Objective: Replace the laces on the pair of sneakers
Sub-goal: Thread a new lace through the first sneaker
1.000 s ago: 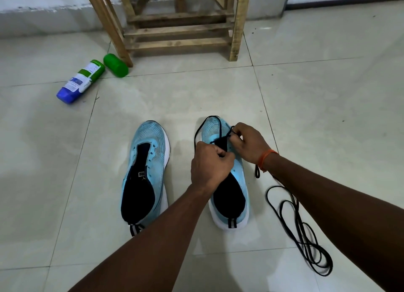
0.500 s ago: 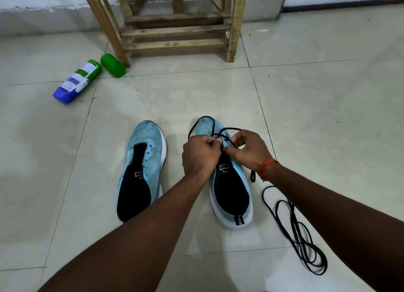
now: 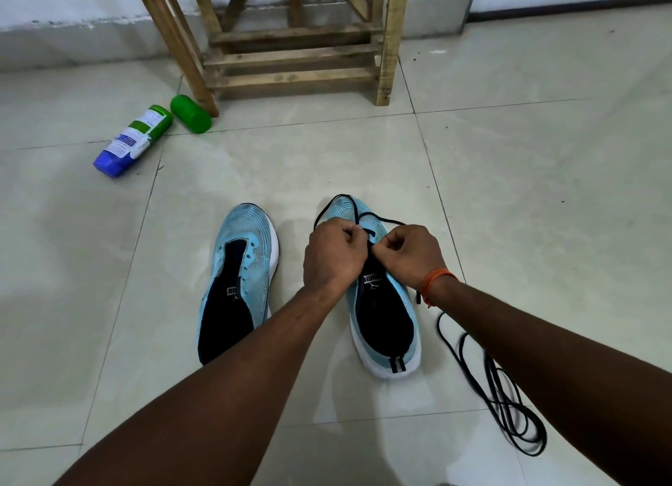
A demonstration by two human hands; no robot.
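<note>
Two light-blue sneakers with dark insides stand side by side on the tiled floor. The left sneaker has bare eyelets and no lace. Over the front eyelets of the right sneaker my left hand and my right hand each pinch a black lace, which loops across the toe. My hands hide the eyelets being worked. A second black lace lies coiled on the floor to the right of that shoe.
A wooden stool frame stands at the back by the wall. A blue-and-green bottle lies on its side at the left, with a green cap next to it.
My hands have shifted slightly toward the toe of the right sneaker, and the lace now forms a wider loop over the toe. The left sneaker and the loose lace have stayed put.
</note>
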